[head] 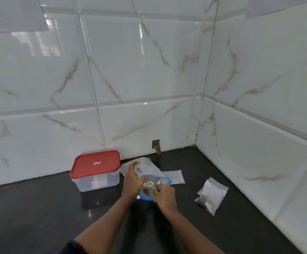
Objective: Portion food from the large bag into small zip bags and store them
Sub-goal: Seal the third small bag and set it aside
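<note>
The large bag (157, 181) with a blue zip rim lies open on the dark counter (39, 208), its mouth facing me. My left hand (133, 179) is closed on a whitish small zip bag (146, 165) right at the large bag's left rim. My right hand (164, 196) grips a tan wooden spoon handle (148, 186) that reaches into the large bag's mouth; the spoon's bowl is hidden. A filled small zip bag (211, 195) with dark contents lies to the right. An empty flat zip bag (175, 176) lies behind the large bag.
A clear plastic container with a red lid (96, 170) stands shut to the left, near the tiled back wall (140, 70). A second tiled wall (268, 125) closes the counter on the right, forming a corner. A small hole (156, 144) is in the back wall.
</note>
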`<state>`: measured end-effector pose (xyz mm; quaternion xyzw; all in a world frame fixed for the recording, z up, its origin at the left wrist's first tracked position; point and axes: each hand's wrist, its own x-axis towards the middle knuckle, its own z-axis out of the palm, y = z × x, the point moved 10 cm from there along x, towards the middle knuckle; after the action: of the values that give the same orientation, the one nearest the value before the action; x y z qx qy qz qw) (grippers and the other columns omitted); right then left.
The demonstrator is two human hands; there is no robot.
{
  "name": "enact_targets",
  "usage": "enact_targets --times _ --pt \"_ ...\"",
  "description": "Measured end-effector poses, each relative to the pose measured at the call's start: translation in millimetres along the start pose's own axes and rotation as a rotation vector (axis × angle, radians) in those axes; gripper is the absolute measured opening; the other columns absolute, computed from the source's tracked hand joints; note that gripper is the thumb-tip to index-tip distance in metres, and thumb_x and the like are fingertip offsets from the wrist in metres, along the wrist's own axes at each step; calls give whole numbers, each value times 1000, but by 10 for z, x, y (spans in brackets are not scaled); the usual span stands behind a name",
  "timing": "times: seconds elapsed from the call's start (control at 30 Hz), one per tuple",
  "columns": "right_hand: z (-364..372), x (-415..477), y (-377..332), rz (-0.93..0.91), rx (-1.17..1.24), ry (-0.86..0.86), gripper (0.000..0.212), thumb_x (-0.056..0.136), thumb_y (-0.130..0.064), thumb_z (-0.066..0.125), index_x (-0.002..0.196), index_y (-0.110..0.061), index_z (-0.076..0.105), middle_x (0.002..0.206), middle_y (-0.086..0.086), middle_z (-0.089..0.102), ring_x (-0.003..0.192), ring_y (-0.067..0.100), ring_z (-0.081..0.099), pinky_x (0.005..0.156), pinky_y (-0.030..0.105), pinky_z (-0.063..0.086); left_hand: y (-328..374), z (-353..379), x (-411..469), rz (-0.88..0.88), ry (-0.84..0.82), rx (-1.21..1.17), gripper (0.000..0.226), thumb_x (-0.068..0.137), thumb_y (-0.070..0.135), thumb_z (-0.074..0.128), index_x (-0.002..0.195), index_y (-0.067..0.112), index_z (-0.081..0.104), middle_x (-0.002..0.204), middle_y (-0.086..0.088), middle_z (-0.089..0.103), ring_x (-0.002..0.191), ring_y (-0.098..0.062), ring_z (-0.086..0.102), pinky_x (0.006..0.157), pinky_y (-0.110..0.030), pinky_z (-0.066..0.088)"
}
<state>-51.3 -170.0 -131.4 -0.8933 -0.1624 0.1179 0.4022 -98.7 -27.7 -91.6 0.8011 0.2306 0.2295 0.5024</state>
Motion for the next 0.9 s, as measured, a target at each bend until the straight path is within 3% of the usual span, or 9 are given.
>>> enact_targets --times 0.1,0.3,0.4,0.47,0.53,0.6,0.67,0.77,0.9 --pt "151 -93 -45 -163 -311 -27 22 97 -16 48 112 -11 64 109 6 65 96 14 64 84 24 54 11 34 1 12 -22 -5 63 82 -2 62 137 10 35 142 -10 40 130 -23 39 107 -32 35" --pt "-18 -15 118 -82 -279 -14 34 89 -20 62 122 -16 63 121 4 64 113 19 60 92 28 48 241 -4 65 33 54 -60 79 80 10 69 143 17 23 148 -7 28 137 -26 25 113 -42 24" --pt "-341 7 43 -87 -180 191 31 93 -3 50 118 -12 67 118 5 67 107 13 64 89 23 52 333 140 64 13 -3 -172 87 83 30 68 147 26 10 155 -5 14 142 -27 11 116 -49 15" --pt "-566 -21 -49 -121 4 309 27 94 -6 50 113 -10 68 112 3 68 98 9 64 82 14 51 359 300 39 -37 -69 -241 89 84 50 58 149 30 -1 158 -4 -2 145 -27 -7 116 -53 3" --pt "-692 -75 -166 -178 268 310 23 96 -13 52 112 -9 68 101 -1 69 88 5 63 73 8 47 378 459 8 -84 -111 -279 90 80 64 42 148 32 -7 158 -4 -10 144 -26 -16 116 -55 -1" --pt "-725 -138 -273 -237 490 240 20 96 -19 53 108 -15 67 88 -9 67 81 3 62 68 8 48 441 601 -45 -110 -135 -318 81 86 68 32 148 32 -4 159 -5 -5 145 -26 -11 117 -54 4" --pt "-721 -183 -302 -254 591 188 15 95 -24 55 103 -18 66 83 -10 67 78 4 65 66 11 51 450 742 -89 -142 -147 -424 77 87 69 31 149 31 6 156 -4 10 144 -27 10 117 -49 17" --pt "-803 -194 -148 -224 628 265 10 94 -19 57 94 -17 67 79 -6 67 72 2 65 62 10 51 441 794 -158 -121 -85 -430 52 99 40 30 148 30 15 140 -2 30 136 -24 29 109 -38 31" --pt "-901 -183 110 -125 638 337 16 92 -15 59 83 -28 64 81 -2 68 74 6 66 65 19 54 317 799 -247 -116 -34 -375 38 100 26 35 138 25 40 125 1 43 114 -16 47 88 -26 43"
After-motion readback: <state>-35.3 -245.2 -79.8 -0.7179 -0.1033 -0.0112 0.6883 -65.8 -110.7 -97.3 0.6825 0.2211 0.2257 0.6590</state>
